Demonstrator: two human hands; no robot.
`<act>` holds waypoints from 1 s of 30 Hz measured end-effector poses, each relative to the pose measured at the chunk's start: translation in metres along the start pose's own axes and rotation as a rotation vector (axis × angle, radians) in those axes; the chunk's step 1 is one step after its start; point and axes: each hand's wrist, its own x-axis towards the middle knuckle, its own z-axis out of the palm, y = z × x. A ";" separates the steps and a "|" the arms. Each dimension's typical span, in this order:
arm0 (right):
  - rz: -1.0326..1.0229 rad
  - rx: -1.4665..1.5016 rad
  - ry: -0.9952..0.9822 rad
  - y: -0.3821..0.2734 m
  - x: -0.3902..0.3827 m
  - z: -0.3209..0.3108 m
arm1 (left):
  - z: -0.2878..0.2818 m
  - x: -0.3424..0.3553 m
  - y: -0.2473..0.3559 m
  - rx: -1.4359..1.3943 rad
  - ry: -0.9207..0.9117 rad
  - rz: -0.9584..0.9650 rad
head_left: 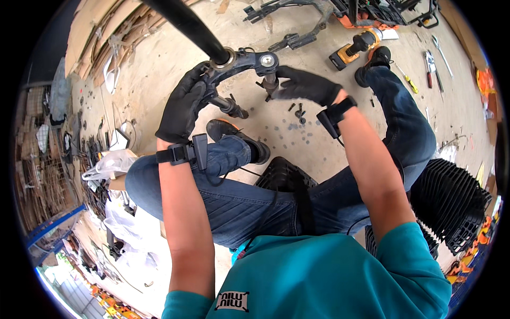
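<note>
A dark metal fork yoke [241, 64], with a long black tube [188, 29] running up and left from it and two short legs hanging below, is held up in front of me. My left hand [180, 106], in a black glove, wraps round the yoke's left side beside the tube's base. My right hand [308, 85], also gloved, has its fingers round the right side just under the silver bolt [267, 61], at the short right leg. Small loose dark bolts [300, 114] lie on the concrete floor [295, 141] below.
A yellow-black cordless drill [348, 53], a yellow screwdriver [406, 80] and other hand tools lie at the right. Black metal frame parts [297, 40] lie ahead. Cardboard [95, 32] and plastic bags [117, 165] are at the left, black crates [446, 202] at the right.
</note>
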 end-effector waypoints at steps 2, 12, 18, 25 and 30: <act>-0.039 -0.122 0.220 0.013 0.011 0.018 | -0.010 0.001 -0.006 0.043 -0.032 0.061; 0.192 -0.340 0.314 0.035 0.032 0.030 | 0.018 0.023 0.050 0.543 -0.267 -0.079; 0.136 -0.239 0.342 0.050 0.035 0.034 | 0.025 0.035 0.032 0.549 -0.188 -0.168; 0.181 -0.355 0.380 0.051 0.042 0.038 | 0.028 0.030 0.026 0.558 -0.149 -0.154; 0.123 -0.571 0.369 0.043 0.050 0.033 | 0.041 0.010 0.014 0.432 0.026 -0.168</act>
